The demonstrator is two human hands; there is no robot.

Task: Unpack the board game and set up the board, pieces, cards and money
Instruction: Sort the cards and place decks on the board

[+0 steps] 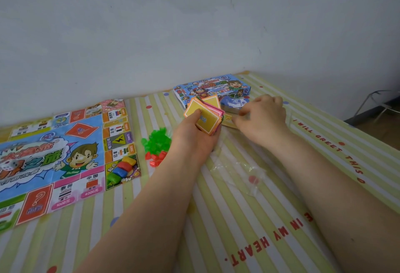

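Head view, items on striped tablecloth [249, 218]:
- L hand [194, 136]: grips fanned stack of cards [204, 115], yellow faces up, thumb on top.
- R hand [263, 113]: fingers curled, touching money stack [234, 105] just in front of game box [213, 88]; grasp unclear.
- Board [58, 153]: unfolded flat, far left; die [9, 165] on it.
- Green houses [157, 140] and red pcs [155, 158]: heaped between board and L hand.
- Clear plastic bag [240, 175]: between the forearms.

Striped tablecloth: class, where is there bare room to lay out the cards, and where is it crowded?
Free: the striped tablecloth below the board toward the near edge, and the strip between the forearms. Crowded: around the green and red pieces, the plastic wrapper, and the box, where both hands work.
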